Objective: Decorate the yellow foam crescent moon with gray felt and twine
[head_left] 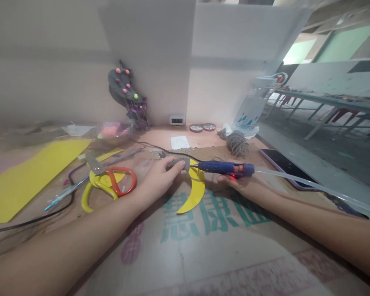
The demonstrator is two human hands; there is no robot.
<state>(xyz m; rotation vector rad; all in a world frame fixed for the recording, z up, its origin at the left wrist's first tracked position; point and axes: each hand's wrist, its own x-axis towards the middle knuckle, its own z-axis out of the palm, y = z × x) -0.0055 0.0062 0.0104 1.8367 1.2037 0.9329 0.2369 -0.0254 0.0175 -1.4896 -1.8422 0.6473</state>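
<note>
Crescent (pixel 197 191) between left grip (pixel 160 172), around grey piece (pixel 185 163), and right grip (pixel 236 183) (around glue gun (pixel 217 167)).

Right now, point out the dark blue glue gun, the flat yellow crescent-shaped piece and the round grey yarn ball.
Dark blue glue gun (pixel 220 167): head view, side of its body.
Flat yellow crescent-shaped piece (pixel 197 189): head view, its broad middle.
Round grey yarn ball (pixel 237 144): head view, its wound strands.

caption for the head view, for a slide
Right hand holding a blue glue gun at the far end of a yellow crescent, left hand pinching the grey piece there, scissors nearby.
</note>
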